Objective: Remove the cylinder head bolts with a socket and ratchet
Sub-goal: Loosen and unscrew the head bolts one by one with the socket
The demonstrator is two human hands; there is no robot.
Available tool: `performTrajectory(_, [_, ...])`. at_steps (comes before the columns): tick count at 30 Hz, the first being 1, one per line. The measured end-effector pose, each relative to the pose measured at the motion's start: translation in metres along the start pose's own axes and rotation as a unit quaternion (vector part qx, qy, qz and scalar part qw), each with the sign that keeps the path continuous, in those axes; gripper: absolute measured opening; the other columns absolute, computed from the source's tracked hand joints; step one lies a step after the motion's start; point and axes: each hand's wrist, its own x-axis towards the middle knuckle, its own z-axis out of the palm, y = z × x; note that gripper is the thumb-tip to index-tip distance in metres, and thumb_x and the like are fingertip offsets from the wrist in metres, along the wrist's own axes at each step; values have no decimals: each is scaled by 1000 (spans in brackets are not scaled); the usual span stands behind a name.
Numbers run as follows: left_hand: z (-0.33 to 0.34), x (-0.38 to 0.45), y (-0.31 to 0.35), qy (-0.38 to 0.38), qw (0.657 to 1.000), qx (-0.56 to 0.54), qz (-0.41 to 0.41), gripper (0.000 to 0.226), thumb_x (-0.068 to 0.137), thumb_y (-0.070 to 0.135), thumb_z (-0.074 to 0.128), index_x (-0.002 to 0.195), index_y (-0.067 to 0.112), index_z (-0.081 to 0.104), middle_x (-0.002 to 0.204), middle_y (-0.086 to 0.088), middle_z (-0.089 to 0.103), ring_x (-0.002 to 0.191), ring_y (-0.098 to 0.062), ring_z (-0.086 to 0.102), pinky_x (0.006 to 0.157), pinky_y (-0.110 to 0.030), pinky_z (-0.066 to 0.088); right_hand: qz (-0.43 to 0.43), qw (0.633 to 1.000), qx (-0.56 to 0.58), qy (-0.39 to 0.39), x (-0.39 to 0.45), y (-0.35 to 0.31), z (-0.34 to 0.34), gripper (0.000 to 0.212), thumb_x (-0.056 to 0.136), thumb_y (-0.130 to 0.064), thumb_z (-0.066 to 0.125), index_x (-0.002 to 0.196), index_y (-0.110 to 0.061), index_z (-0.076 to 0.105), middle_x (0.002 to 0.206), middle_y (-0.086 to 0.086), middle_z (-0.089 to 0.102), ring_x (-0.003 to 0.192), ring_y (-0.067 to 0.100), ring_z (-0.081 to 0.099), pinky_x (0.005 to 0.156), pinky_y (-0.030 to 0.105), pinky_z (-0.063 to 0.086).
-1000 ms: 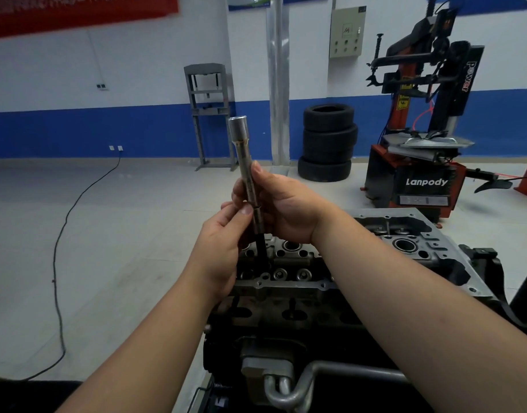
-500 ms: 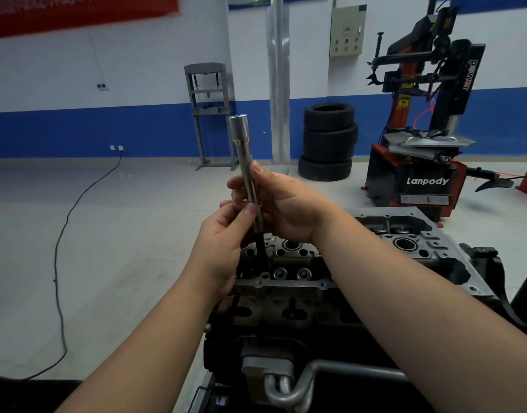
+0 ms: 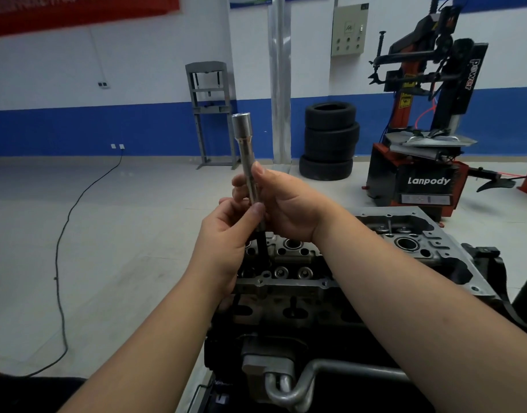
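- Both hands meet at the centre of the frame, closed around one long tool held nearly upright above the engine.
- The left hand (image 3: 226, 231) pinches the lower part of the tool, thumb pressed against the shaft where the bright metal gives way to a dark stem.
- The right hand (image 3: 283, 204) wraps the shaft just above, fingers curled behind it and thumb along the front.
- The tool is a long chrome socket extension (image 3: 246, 156); its wider socket end points up, tilted slightly toward the upper left of the frame.
- A black bolt shank (image 3: 261, 245) runs down from the chrome part; its lower end sits in front of the cylinder head, and I cannot tell whether it touches.
- The cylinder head (image 3: 289, 263) lies just below the hands, centre to right of the frame, with round bores and valve seats showing.
- A curved metal pipe (image 3: 316, 380) crosses the bottom centre, in front of the engine.
- Behind, at centre right, stands a stack of tyres (image 3: 329, 141) against the blue-banded wall.
- A tyre changer (image 3: 426, 162) marked "Lanpody" fills the right side.
- A grey shop press (image 3: 210, 111) stands against the wall at upper centre.
- A black cable (image 3: 62, 248) trails across the floor on the left.
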Motion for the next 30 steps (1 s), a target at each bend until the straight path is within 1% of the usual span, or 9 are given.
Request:
performTrajectory(4, [1,1,-1,-8,1000,18,-8,17,88,42,72,98,29,78,101,8,76,104,-14,73,90,-30,55,-18,1000,-3,0,0,1,-3,28,99,-36,48,96,-10,58,89,4,62,107,31,59,100,50,45])
performTrajectory(7, [-1,0,2,-40,999,-10,-28,24,93,37,57,100,37,81,113,1,76,112,-15,71,86,-24,58,2,1000,-17,10,1,1,-5,37,98,-46,47,98,-13,64,86,0,68,94,22,65,82,37,51])
performTrajectory(10, [-2,0,3,-28,999,-21,-24,20,97,35,62,96,34,82,115,-5,73,108,-18,72,84,-23,58,14,1000,-2,9,2,1,-4,38,97,-48,48,99,-14,65,86,-1,68,83,14,67,73,30,53])
performTrajectory(13, [1,1,0,3,1000,3,-3,16,81,37,70,90,28,80,105,-3,71,100,-19,74,84,-26,58,-1,1000,10,0,2,1,-2,31,94,-42,52,101,-13,61,86,-1,64,85,15,64,92,39,49])
performTrajectory(15, [1,2,-3,12,1000,22,1,26,78,40,75,93,19,75,97,3,73,96,-19,75,85,-29,58,-13,1000,14,-3,2,2,-3,24,94,-36,54,96,-13,58,88,2,61,95,24,60,101,48,41])
performTrajectory(18, [-1,3,-2,-5,1000,17,-21,21,89,43,71,94,25,78,98,2,77,100,-18,74,90,-34,56,-16,1000,3,0,1,2,-4,27,97,-38,51,94,-12,61,90,4,64,107,29,59,95,44,49])
performTrajectory(22, [-4,2,2,-36,998,-35,-40,27,91,38,55,94,35,82,103,4,77,106,-14,73,86,-27,54,6,1000,-7,7,1,1,-3,36,98,-47,49,97,-14,64,87,0,68,92,20,64,78,32,54])
performTrajectory(26, [-1,2,-1,5,1000,-13,-13,16,88,40,71,92,27,79,101,1,74,100,-18,74,83,-27,57,0,1000,5,0,1,0,-1,33,93,-45,54,101,-14,60,86,-1,64,93,20,62,88,40,48])
performTrajectory(30, [-1,2,-4,9,1000,4,-4,18,81,40,75,92,27,78,97,6,74,99,-17,74,83,-26,58,-20,1000,8,-9,0,1,-2,24,97,-36,50,93,-13,57,89,3,60,100,28,59,87,40,49])
